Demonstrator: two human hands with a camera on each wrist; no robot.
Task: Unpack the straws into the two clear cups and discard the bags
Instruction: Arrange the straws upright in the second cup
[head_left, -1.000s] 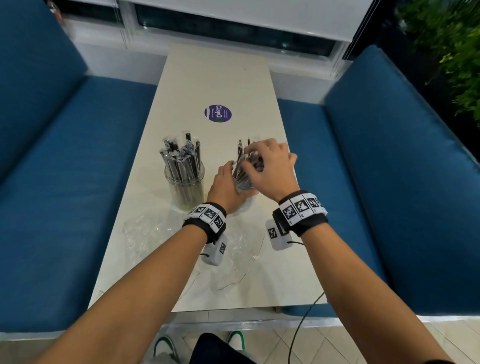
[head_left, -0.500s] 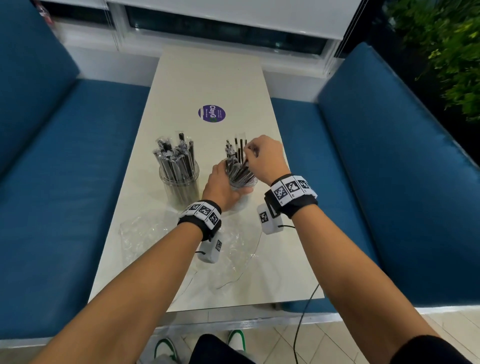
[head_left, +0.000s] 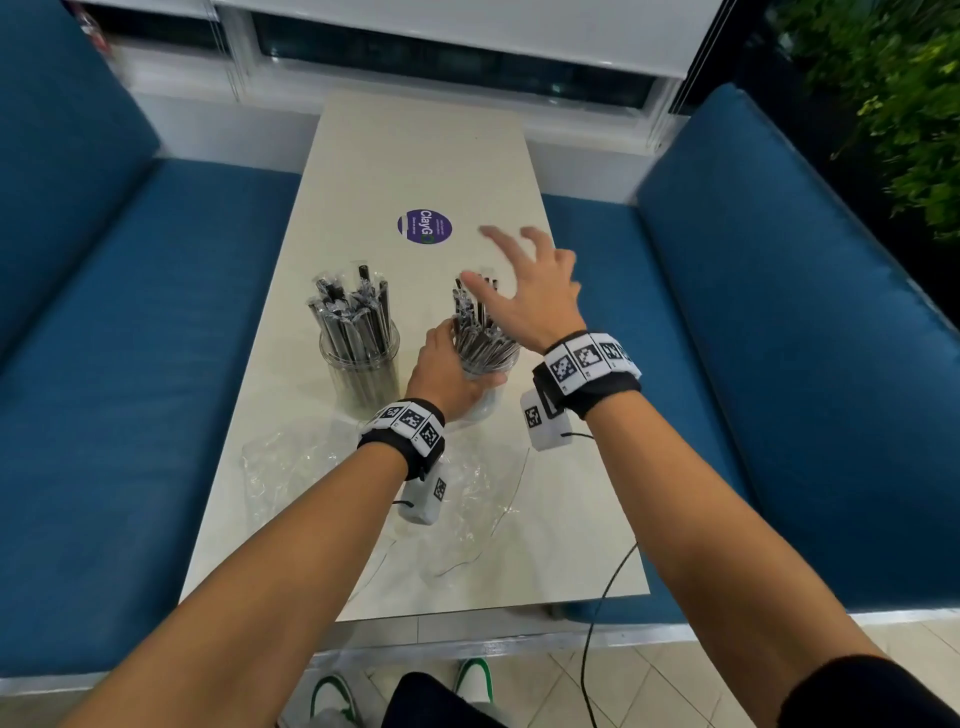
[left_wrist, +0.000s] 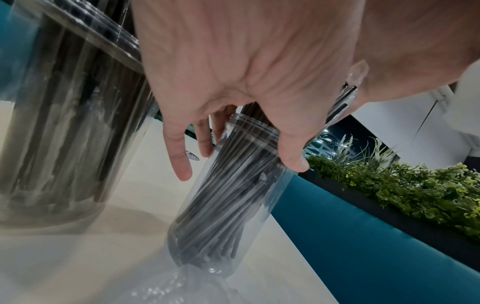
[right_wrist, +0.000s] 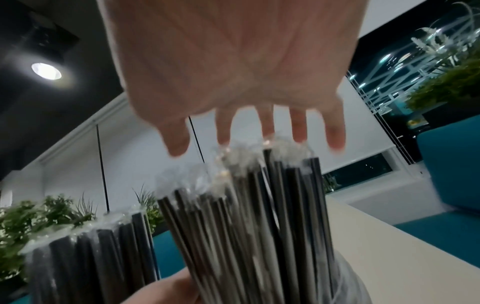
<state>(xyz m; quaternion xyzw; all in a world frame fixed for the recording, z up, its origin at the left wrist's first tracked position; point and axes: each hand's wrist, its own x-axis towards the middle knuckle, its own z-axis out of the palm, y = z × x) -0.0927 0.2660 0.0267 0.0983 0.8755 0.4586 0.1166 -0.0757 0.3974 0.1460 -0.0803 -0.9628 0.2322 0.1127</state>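
Observation:
Two clear cups stand on the table, both full of black straws in clear wrappers. The left cup (head_left: 359, 364) stands free. My left hand (head_left: 444, 371) grips the right cup (head_left: 487, 364) from its left side, thumb and fingers around its wall (left_wrist: 228, 195), and the cup leans a little. My right hand (head_left: 522, 283) hovers just above the straws (head_left: 475, 322) in that cup, fingers spread and straight (right_wrist: 254, 131), holding nothing. Two empty clear bags lie flat near me, one on the left (head_left: 291, 467) and one under my left wrist (head_left: 475, 493).
The cream table (head_left: 415, 156) carries a round purple sticker (head_left: 424, 226) beyond the cups. Blue bench seats (head_left: 130, 338) run along both long sides. A black cable (head_left: 602, 597) hangs off the near right edge. Green plants (head_left: 904, 104) stand at the far right.
My right hand has let go of the straw tops it was pinching and has lifted up and away with its fingers spread. My left hand still holds the right cup.

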